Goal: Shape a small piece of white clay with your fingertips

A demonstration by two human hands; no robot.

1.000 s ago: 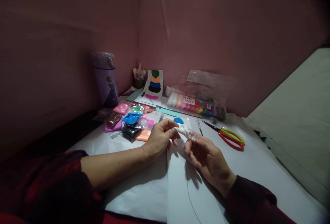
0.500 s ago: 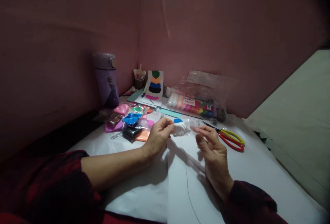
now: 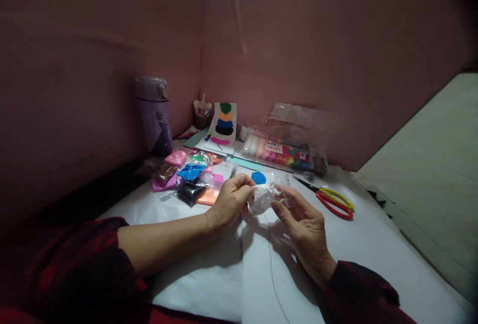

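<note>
Between my two hands, above the white table, is a small clear bag of white modelling clay [image 3: 262, 199]. My left hand [image 3: 232, 197] pinches the bag's left edge, fingers closed. On the other side, my right hand [image 3: 303, 219] grips the bag's right end between thumb and fingers. Just beyond the bag, a round blue piece of clay [image 3: 258, 178] lies on the table. Beneath my hands is a white paper sheet [image 3: 257, 274] with a thin curved line drawn on it.
Several coloured clay packets [image 3: 191, 171] lie left of my hands. A purple bottle [image 3: 154, 117] stands behind them. Scissors [image 3: 336, 203] with red and yellow handles rest at the right. At the back are a large clay pack [image 3: 284, 150] and a painted card [image 3: 224, 125].
My right hand has closed in on the bag and now grips it. The bag has dipped slightly and bunched up, showing more of the blue clay behind it.
</note>
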